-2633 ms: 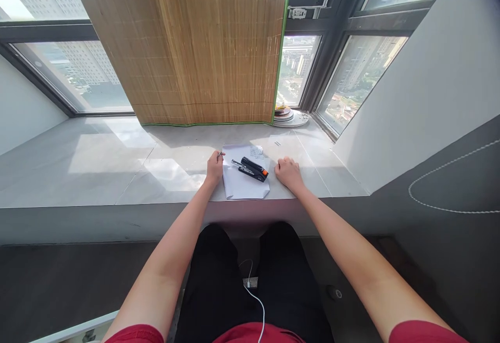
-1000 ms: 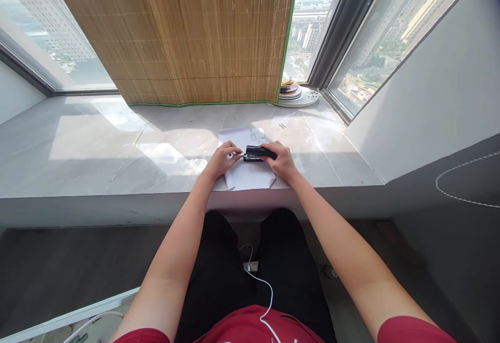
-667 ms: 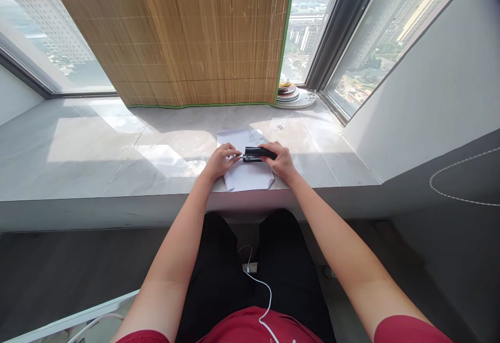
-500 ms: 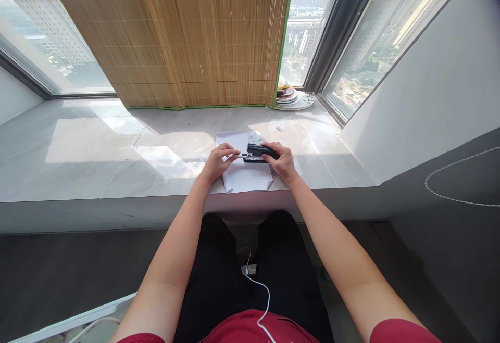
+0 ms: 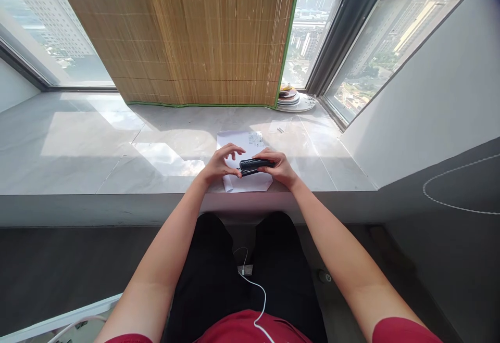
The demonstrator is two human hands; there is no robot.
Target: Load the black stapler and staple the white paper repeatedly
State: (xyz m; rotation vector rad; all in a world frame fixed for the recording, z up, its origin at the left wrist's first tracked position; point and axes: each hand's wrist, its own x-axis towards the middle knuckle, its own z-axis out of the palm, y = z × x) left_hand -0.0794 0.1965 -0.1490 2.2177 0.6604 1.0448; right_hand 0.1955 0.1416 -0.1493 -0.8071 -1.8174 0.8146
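A black stapler (image 5: 252, 165) is gripped in my right hand (image 5: 279, 167), with the fingers over its top and the thumb beneath. Its front end points left. My left hand (image 5: 222, 163) is at that end, fingers spread apart, the thumb tip at or touching the stapler's lower jaw. Under both hands lies white paper (image 5: 234, 182), with a printed patch (image 5: 255, 138) near its upper right corner. Two thin staple strips (image 5: 280, 129) rest on the sill to the right of the paper.
The pale tiled window sill (image 5: 164, 135) ends in a front edge above my knees. A bamboo blind (image 5: 195, 36) hangs over the window. Stacked plates (image 5: 291, 98) stand at the back right corner. A white cable (image 5: 260, 301) runs over my lap.
The stapler has come slightly nearer to me and tilted, with its jaws now closer together. My left fingers have opened from a pinch on the metal piece at its front.
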